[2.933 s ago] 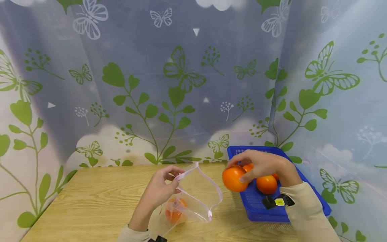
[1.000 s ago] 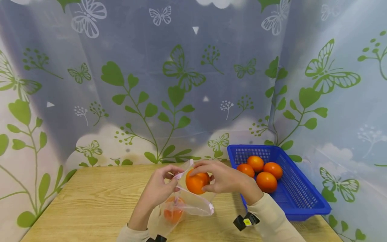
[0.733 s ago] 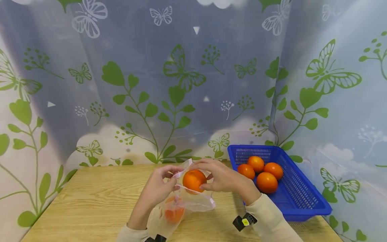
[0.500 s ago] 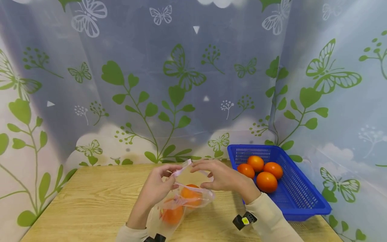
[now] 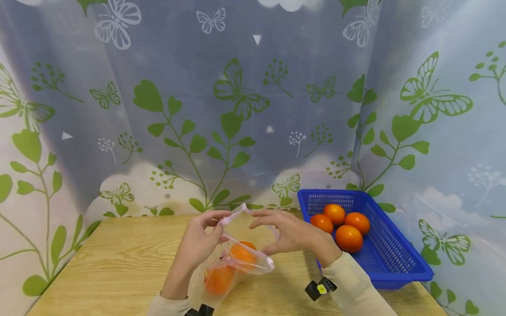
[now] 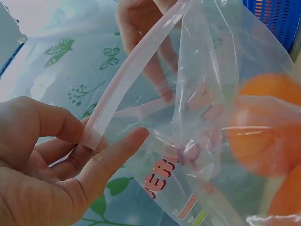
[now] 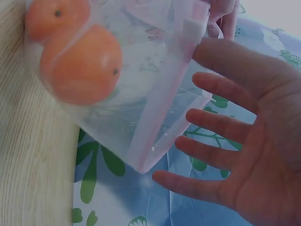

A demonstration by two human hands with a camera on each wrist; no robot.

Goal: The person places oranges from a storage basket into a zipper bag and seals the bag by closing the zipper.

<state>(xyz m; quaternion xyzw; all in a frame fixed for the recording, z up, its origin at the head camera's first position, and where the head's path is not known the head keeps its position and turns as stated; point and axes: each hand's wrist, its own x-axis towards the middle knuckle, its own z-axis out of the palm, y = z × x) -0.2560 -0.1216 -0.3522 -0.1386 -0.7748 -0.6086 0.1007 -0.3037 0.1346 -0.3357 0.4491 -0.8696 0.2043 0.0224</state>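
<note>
Located between the hands, low and in front of both: clear plastic bag point(image 5: 233, 262) with pale pink rim point(image 7: 162, 108), white slider point(image 7: 193, 30) and red printed lettering point(image 6: 162, 180). Seen inside through the film: 2 glossy round orange fruits point(image 5: 243, 253), nestled close together, below the level of the fingers. Cannot tell contact or gap between bag base and pale wood-grain worktop point(image 5: 130, 254).

For left hand point(image 5: 197, 241): grasping bag at the left side of the rim, fingers curled at the edge, thumb extended along the film. Mouth of bag gaping toward the right.

For right hand point(image 5: 290, 232): released, grasping nothing; fingers point(image 7: 216, 123) spread and only slightly bent around the right side of the mouth. Close to rim and slider at the thumb; cannot tell touching or just apart.

To the right of right hand, on worktop: blue rectangular perforated plastic basket point(image 5: 395, 278). Within, gathered toward the left and rear: 4 more glossy round orange fruits point(image 5: 349, 238).

On both arms: cream long sleeves point(image 5: 356, 285), with black wrist-worn devices point(image 5: 320, 288). Behind worktop: grey-blue hanging cloth point(image 5: 189, 57) printed with green leaves and butterflies.
</note>
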